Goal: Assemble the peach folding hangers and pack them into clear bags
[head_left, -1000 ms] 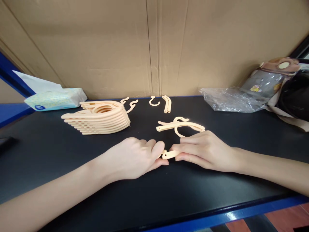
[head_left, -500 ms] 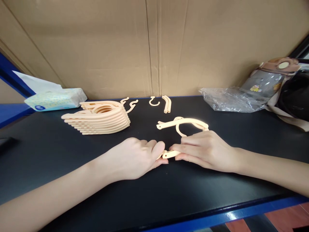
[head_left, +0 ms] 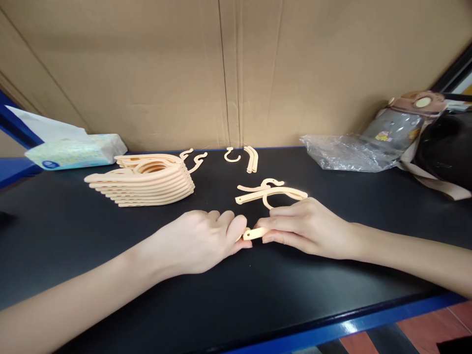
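Both hands pinch cream plastic parts of a folding clothes hanger, close together over the middle of the table. My right hand (head_left: 313, 228) is closed on a short hanger arm (head_left: 255, 233), whose holed end points left. Against that end my left hand (head_left: 206, 241) pinches another cream hanger piece; only a sliver of it shows, the rest lies inside the fingers. Just beyond my right hand are a long curved hanger arm (head_left: 258, 194) and a hook piece (head_left: 266, 186), partly hidden by that hand. I cannot tell whether they join what it holds.
Left of centre lies a stack of folded cream hangers (head_left: 151, 184). At the back are a loose hook (head_left: 231, 156) and several hanger arms (head_left: 251, 160). A tissue pack (head_left: 77, 151), a clear plastic bag (head_left: 342, 153), a bottle (head_left: 400, 120) and a black bag (head_left: 448, 147) stand around the edges.
The long curved arm beyond my right hand has swung lower and flatter, showing more of the hook behind it. Both hands keep their pinch. The whole view has shifted slightly.
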`<state>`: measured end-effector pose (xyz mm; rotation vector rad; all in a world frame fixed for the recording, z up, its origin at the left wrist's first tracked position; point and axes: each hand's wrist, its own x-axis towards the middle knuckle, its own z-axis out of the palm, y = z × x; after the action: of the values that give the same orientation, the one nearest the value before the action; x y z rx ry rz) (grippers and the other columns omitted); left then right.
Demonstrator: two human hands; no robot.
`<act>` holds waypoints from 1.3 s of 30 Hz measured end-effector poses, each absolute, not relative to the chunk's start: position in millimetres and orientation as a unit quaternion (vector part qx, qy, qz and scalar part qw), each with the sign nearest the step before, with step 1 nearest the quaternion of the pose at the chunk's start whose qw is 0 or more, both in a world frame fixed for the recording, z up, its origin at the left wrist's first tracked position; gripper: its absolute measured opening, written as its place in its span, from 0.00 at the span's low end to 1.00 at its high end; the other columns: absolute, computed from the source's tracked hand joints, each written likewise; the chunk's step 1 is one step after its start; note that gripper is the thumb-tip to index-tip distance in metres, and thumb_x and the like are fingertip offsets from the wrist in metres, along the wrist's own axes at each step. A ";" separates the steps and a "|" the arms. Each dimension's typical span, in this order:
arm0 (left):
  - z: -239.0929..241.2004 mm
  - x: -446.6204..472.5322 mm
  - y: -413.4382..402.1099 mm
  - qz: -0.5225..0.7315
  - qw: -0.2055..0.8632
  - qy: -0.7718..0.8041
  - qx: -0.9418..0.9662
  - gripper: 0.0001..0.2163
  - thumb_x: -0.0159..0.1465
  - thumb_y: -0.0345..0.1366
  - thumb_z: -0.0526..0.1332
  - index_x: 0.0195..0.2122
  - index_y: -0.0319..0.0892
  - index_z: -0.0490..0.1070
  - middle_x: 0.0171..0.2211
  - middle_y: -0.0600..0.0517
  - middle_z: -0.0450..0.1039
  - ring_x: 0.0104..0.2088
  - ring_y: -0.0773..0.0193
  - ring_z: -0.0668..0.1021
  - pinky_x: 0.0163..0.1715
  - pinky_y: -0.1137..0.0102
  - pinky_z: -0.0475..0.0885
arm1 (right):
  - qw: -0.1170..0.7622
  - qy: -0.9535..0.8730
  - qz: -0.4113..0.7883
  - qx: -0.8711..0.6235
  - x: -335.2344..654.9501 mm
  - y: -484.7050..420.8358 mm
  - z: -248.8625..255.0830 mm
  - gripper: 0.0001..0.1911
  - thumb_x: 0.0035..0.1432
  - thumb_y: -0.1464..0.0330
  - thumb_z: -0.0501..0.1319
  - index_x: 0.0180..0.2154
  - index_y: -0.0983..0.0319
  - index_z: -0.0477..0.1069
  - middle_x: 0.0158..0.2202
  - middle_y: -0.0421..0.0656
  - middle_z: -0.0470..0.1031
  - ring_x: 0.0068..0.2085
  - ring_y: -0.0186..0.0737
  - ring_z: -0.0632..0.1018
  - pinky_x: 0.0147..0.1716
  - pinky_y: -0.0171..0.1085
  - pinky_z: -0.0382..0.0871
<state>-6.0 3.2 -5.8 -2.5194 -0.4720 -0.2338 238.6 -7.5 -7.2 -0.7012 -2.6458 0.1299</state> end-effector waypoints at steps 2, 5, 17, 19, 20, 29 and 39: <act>-6.1 -5.7 3.6 -0.084 0.293 -0.172 -0.937 0.18 0.74 0.38 0.40 0.28 0.42 0.58 0.19 0.56 0.63 0.15 0.66 0.67 0.16 0.68 0.54 | 0.201 -0.946 0.052 -0.251 238.2 -7.1 -6.9 0.18 0.71 0.64 0.49 0.43 0.63 0.76 0.28 0.39 0.71 0.26 0.30 0.69 0.26 0.31 0.59; -5.8 -5.6 3.1 -0.083 0.317 -0.163 -0.931 0.17 0.74 0.38 0.42 0.28 0.42 0.59 0.19 0.56 0.62 0.15 0.66 0.66 0.16 0.68 0.54 | 0.204 -0.945 0.053 -0.249 237.7 -7.0 -6.5 0.17 0.71 0.64 0.50 0.42 0.63 0.76 0.27 0.39 0.71 0.26 0.30 0.69 0.25 0.31 0.59; -8.2 -6.6 6.4 -0.065 0.271 -0.169 -0.945 0.12 0.72 0.36 0.46 0.31 0.42 0.60 0.24 0.55 0.65 0.19 0.64 0.69 0.18 0.68 0.58 | 0.211 -0.945 0.026 -0.248 241.0 -3.2 -12.2 0.16 0.70 0.64 0.51 0.43 0.64 0.76 0.27 0.39 0.71 0.26 0.30 0.69 0.26 0.30 0.58; -8.5 -7.0 7.4 -0.070 0.233 -0.176 -0.954 0.12 0.72 0.36 0.46 0.31 0.42 0.60 0.23 0.56 0.64 0.18 0.65 0.69 0.18 0.69 0.58 | 0.207 -0.945 0.018 -0.251 241.1 -2.3 -13.9 0.16 0.70 0.64 0.51 0.44 0.63 0.76 0.28 0.39 0.72 0.26 0.30 0.69 0.26 0.30 0.58; -8.3 -7.1 7.7 -0.071 0.215 -0.178 -0.957 0.13 0.72 0.36 0.46 0.30 0.42 0.59 0.22 0.56 0.64 0.18 0.66 0.69 0.17 0.69 0.57 | 0.202 -0.946 0.015 -0.252 241.1 -2.1 -14.6 0.16 0.70 0.64 0.51 0.45 0.63 0.76 0.28 0.39 0.72 0.27 0.30 0.69 0.26 0.31 0.58; -6.9 -7.1 7.6 -0.081 0.129 -0.191 -0.970 0.09 0.68 0.37 0.52 0.30 0.43 0.58 0.21 0.58 0.66 0.18 0.67 0.70 0.17 0.72 0.58 | 0.190 -0.949 -0.026 -0.252 240.1 -1.8 -17.2 0.16 0.70 0.63 0.51 0.46 0.61 0.75 0.28 0.39 0.72 0.25 0.31 0.68 0.25 0.32 0.55; -7.4 -7.3 7.3 -0.074 0.113 -0.195 -0.971 0.09 0.67 0.39 0.54 0.31 0.43 0.58 0.22 0.57 0.67 0.18 0.66 0.71 0.17 0.71 0.60 | 0.190 -0.950 -0.019 -0.249 240.1 -1.2 -15.9 0.16 0.70 0.63 0.51 0.45 0.61 0.76 0.28 0.38 0.71 0.26 0.31 0.67 0.25 0.33 0.54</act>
<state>-7.3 7.3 -7.4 -2.8492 -0.5730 -0.2161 240.1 -1.2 -15.9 -0.6986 -2.6693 -0.0539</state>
